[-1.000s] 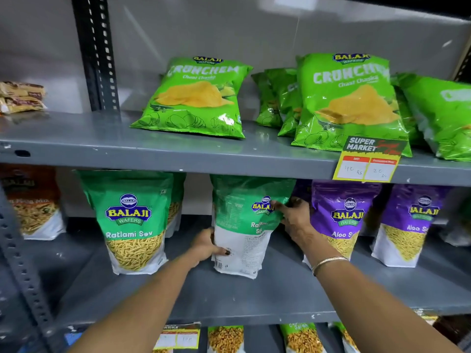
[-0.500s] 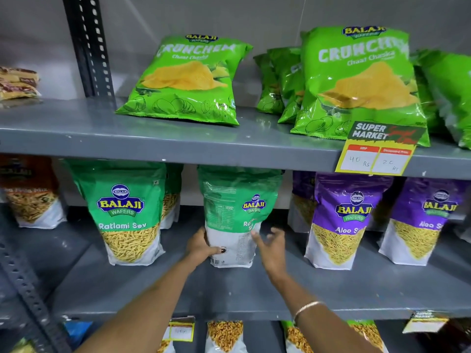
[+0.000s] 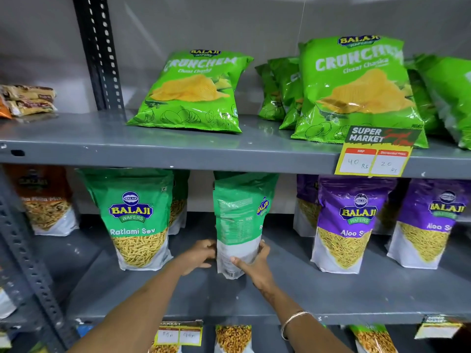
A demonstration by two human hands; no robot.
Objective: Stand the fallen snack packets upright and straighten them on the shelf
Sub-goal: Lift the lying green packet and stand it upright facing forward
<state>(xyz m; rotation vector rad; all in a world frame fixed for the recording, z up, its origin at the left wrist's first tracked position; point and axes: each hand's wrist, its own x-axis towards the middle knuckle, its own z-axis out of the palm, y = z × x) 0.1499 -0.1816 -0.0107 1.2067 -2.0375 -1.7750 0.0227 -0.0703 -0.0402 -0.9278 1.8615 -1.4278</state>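
A green Ratlami Sev packet (image 3: 239,212) stands upright on the middle shelf (image 3: 305,291), turned so its printed back and side face me. My left hand (image 3: 201,253) presses its lower left edge. My right hand (image 3: 254,263) wraps its white lower right corner, with the thumb across the front. A second green Ratlami Sev packet (image 3: 135,220) stands upright to the left, facing forward. Two purple Aloo Sev packets (image 3: 349,225) (image 3: 430,225) stand upright to the right.
On the upper shelf (image 3: 178,146), lime Crunchem chip bags (image 3: 193,93) (image 3: 356,90) lean back against the wall. A yellow price tag (image 3: 374,156) hangs from that shelf's edge. An orange packet (image 3: 43,200) stands at far left, beside a slotted steel upright (image 3: 23,253). More packets fill the lower shelf.
My right hand dropped from the packet's upper right side to its lower right corner and closed on it. The packet has turned further, showing more of its back. The camera moved closer.
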